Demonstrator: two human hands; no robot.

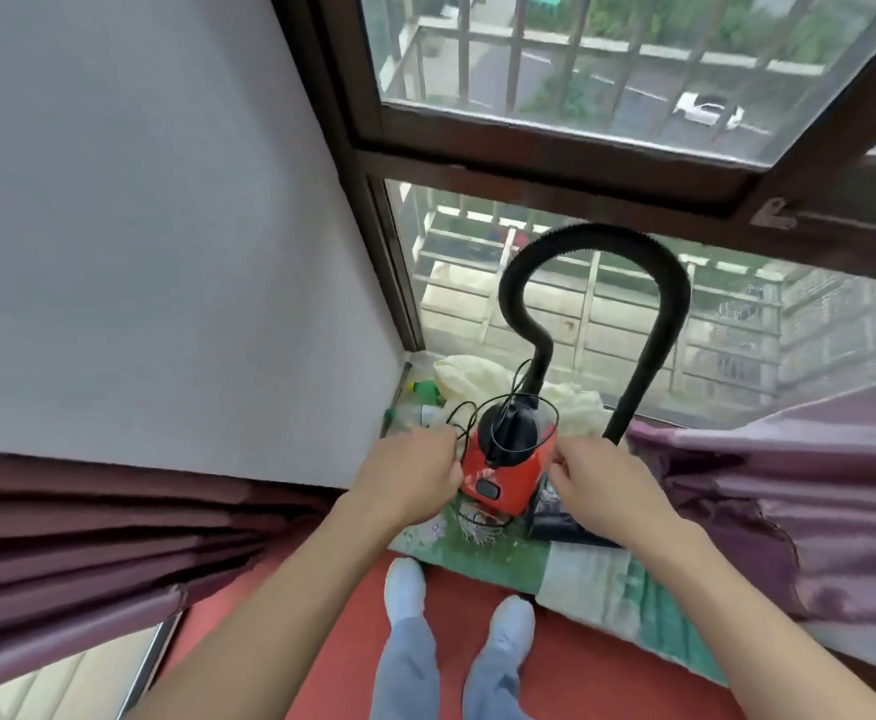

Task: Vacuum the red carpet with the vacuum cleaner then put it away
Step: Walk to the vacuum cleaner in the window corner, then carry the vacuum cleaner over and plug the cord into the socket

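Observation:
A small red vacuum cleaner point(503, 472) with a black top stands upright in the window corner on a green patterned cloth. Its black ribbed hose point(672, 304) loops high in front of the window and comes down at its right. A thin black power cord point(516, 402) lies in loose loops over the vacuum's top. My left hand point(409, 472) is at the vacuum's left side, fingers curled where the cord runs. My right hand point(597, 478) is at its right side, fingers curled on the cord there. The red carpet point(352, 631) lies under my feet.
A white wall point(165, 226) closes the left. Dark-framed windows point(529, 153) fill the back. Purple curtains hang at the left point(61, 563) and right point(789, 485). Plastic bottles point(420, 402) and a cream cloth point(477, 376) lie in the corner behind the vacuum. A black floor nozzle point(555, 517) sits at its right.

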